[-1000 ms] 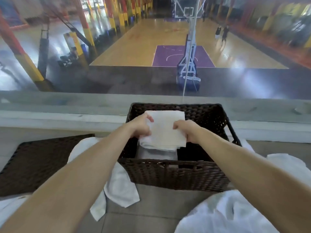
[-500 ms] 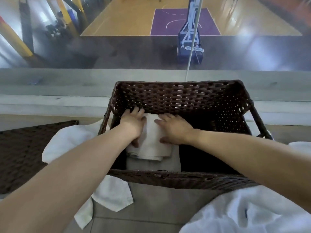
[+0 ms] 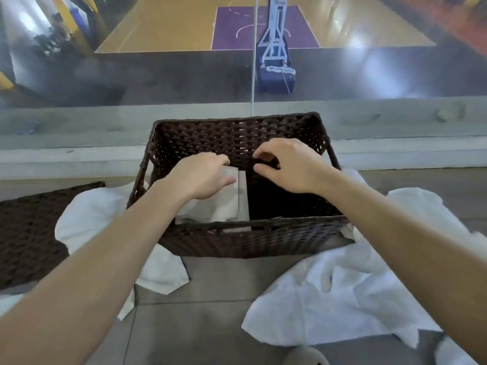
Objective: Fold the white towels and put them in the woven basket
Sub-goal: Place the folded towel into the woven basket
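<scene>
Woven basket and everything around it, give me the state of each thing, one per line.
woven basket: upright, open-topped, right half bare.
folded towels: stacked flat in the basket's left half.
left hand: palm down over the stack, holding nothing.
right hand: above the bare half, fingers curled, holding nothing.
left towel: unfolded, crumpled beside the basket.
right towels: unfolded, heaped on the floor.

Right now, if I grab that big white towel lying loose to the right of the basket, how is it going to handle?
Probably floppy: the loose white towel lies crumpled in soft folds on the floor, so it should sag and drape from wherever you pinch it. It looks light but bulky, and one edge seems tucked under the woven basket, so it may drag there.
</scene>
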`<action>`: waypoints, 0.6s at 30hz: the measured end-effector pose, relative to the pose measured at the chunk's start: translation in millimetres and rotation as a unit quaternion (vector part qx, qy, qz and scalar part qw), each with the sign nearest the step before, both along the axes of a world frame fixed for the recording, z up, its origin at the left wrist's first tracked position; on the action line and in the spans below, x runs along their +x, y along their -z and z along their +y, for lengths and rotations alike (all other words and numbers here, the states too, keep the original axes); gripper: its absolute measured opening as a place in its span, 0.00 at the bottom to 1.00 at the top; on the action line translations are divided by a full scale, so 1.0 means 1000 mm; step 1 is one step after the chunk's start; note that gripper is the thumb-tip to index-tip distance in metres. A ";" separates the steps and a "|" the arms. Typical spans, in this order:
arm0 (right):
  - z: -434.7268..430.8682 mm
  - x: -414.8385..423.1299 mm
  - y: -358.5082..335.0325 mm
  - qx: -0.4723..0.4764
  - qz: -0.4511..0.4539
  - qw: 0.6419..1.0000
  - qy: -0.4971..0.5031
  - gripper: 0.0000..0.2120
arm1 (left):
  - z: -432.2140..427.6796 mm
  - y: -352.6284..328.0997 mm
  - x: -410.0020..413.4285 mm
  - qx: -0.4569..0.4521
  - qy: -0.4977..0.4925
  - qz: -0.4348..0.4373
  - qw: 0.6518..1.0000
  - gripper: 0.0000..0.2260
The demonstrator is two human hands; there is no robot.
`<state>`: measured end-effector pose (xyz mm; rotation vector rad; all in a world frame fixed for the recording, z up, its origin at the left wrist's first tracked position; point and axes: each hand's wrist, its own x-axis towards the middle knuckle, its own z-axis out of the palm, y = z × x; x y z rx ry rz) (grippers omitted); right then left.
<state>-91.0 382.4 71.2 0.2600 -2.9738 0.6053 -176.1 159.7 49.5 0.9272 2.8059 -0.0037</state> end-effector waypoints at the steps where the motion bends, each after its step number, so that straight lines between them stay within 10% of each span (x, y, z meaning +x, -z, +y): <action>1: 0.008 0.023 -0.005 -0.028 0.036 0.999 0.015 0.13 | 0.008 -0.006 0.023 0.048 0.006 0.000 0.999 0.26; 9: 0.056 0.187 0.070 -0.048 0.241 0.938 0.245 0.16 | 0.075 0.037 0.163 0.084 0.089 0.141 0.982 0.23; 12: 0.080 0.225 0.148 0.022 0.053 0.961 0.271 0.15 | 0.081 0.046 0.163 0.092 0.058 0.195 0.975 0.20; 16: 0.102 0.261 0.233 0.176 -0.261 0.912 0.264 0.60 | 0.083 0.054 0.164 0.104 0.050 0.234 0.965 0.17; 18: 0.099 0.265 0.247 0.182 -0.278 0.909 0.253 0.54 | 0.085 0.058 0.165 0.107 0.048 0.243 0.963 0.17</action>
